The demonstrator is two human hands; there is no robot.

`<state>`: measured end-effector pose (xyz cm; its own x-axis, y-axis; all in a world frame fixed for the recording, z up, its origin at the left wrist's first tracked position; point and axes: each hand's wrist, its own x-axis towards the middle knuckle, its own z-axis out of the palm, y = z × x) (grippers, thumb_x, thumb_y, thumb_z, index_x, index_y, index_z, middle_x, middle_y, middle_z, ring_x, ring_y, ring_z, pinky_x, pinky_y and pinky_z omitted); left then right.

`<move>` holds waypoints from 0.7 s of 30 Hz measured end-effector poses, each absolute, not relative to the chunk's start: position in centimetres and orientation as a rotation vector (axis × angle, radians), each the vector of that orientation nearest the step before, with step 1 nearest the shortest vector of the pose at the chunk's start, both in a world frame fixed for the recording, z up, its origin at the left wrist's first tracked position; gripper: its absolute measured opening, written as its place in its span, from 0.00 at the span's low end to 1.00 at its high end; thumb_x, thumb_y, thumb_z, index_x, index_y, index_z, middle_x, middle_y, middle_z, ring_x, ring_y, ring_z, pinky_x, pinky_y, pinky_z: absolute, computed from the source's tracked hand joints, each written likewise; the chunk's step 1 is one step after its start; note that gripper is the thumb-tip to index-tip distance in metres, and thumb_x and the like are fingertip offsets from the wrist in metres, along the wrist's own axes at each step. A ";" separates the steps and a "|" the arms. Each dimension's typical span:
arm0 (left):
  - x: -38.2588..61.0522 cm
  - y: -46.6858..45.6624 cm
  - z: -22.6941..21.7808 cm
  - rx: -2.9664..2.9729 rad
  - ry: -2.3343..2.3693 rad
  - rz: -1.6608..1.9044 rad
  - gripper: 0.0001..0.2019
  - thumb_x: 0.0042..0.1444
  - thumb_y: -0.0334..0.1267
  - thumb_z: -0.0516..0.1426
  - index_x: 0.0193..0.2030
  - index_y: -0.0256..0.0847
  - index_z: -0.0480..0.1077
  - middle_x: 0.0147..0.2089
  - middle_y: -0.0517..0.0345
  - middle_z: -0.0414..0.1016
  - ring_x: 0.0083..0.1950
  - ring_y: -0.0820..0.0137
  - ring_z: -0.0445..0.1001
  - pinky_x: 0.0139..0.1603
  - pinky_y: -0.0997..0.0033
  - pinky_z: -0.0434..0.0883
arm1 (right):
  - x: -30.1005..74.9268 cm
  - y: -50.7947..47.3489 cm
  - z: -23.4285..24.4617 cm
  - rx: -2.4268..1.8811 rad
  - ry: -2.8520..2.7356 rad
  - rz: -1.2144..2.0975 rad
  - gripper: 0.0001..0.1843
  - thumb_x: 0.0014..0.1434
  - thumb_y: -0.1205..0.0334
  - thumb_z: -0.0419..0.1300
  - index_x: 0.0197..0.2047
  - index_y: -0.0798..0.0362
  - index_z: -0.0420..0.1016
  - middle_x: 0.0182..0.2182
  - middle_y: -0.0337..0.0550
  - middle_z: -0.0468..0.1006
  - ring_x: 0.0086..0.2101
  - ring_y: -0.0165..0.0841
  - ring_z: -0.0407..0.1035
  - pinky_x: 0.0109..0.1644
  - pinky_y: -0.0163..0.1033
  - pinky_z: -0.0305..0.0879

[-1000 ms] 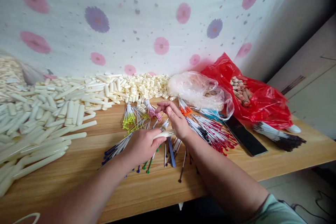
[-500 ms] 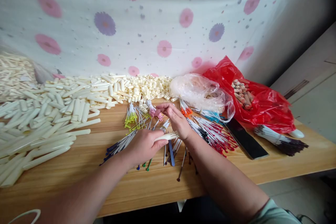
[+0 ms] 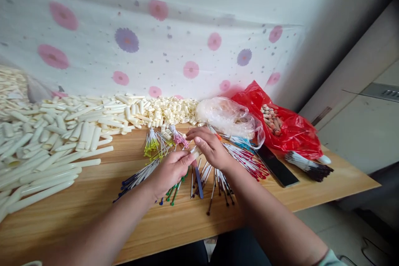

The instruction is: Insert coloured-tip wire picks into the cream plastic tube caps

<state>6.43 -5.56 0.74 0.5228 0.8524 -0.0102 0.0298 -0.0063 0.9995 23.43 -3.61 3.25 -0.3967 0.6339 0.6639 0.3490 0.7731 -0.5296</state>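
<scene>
My left hand (image 3: 171,172) is closed around a cream plastic tube with slots (image 3: 195,151), its thumb pressed along the side. Only the tube's far end shows between the hands. My right hand (image 3: 212,148) is beside that end, fingers stretched leftward over it and thumb apart; whether it touches the tube I cannot tell. Below the hands lie a blue flat stick (image 3: 198,183) and thin white sticks with green tips (image 3: 175,191). Bundles with yellow tips (image 3: 151,143) and pink tips (image 3: 177,136) lie just beyond.
Cream tubes (image 3: 56,153) are heaped on the left, short slotted ones (image 3: 174,110) at the back. On the right are red-tipped sticks (image 3: 249,164), a black phone-like slab (image 3: 277,165), a clear plastic bag (image 3: 224,114), a red bag (image 3: 289,133) and a dark-tipped bundle (image 3: 308,166).
The view has shifted and tilted slightly. My hands have come closer together; the tube in my left hand now points more away from me, and my right fingers reach over its end.
</scene>
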 end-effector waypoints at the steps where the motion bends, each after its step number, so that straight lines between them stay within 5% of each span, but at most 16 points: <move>1: 6.3 -5.7 0.9 1.459 0.790 0.785 0.21 0.55 0.56 0.52 0.29 0.37 0.67 0.15 0.72 0.48 0.16 0.80 0.44 0.16 0.78 0.43 | 23.0 -3.6 3.4 -0.703 -2.016 0.428 0.23 0.67 0.53 0.43 0.34 0.54 0.74 0.37 0.47 0.76 0.43 0.34 0.69 0.50 0.44 0.62; 7: 5.7 -5.6 1.2 1.485 0.755 0.787 0.21 0.55 0.57 0.53 0.29 0.38 0.67 0.16 0.70 0.49 0.16 0.81 0.46 0.15 0.80 0.43 | 22.4 -3.7 3.7 -0.719 -2.041 0.339 0.23 0.68 0.56 0.42 0.28 0.54 0.69 0.28 0.44 0.73 0.33 0.32 0.68 0.41 0.40 0.64; 14: 5.8 -5.3 1.0 1.286 0.685 0.513 0.20 0.54 0.57 0.52 0.28 0.40 0.63 0.16 0.72 0.45 0.16 0.80 0.37 0.15 0.78 0.41 | 24.6 -4.9 4.3 -0.753 -2.293 -0.541 0.18 0.62 0.57 0.50 0.25 0.55 0.69 0.26 0.46 0.72 0.29 0.34 0.62 0.33 0.39 0.57; 17: 5.9 -5.1 0.5 1.644 0.806 0.603 0.22 0.56 0.58 0.47 0.27 0.39 0.63 0.16 0.70 0.49 0.16 0.78 0.44 0.17 0.77 0.47 | 23.9 -5.1 4.1 -1.087 -2.401 -0.557 0.21 0.63 0.58 0.48 0.21 0.54 0.69 0.21 0.44 0.70 0.26 0.32 0.62 0.31 0.38 0.54; 21: 6.0 -4.5 -0.2 2.139 1.063 0.828 0.17 0.53 0.50 0.55 0.24 0.39 0.65 0.21 0.62 0.59 0.25 0.73 0.58 0.26 0.74 0.53 | 22.9 -5.2 3.0 -1.603 -2.311 -0.392 0.24 0.65 0.59 0.45 0.22 0.54 0.71 0.20 0.44 0.72 0.22 0.31 0.64 0.28 0.37 0.52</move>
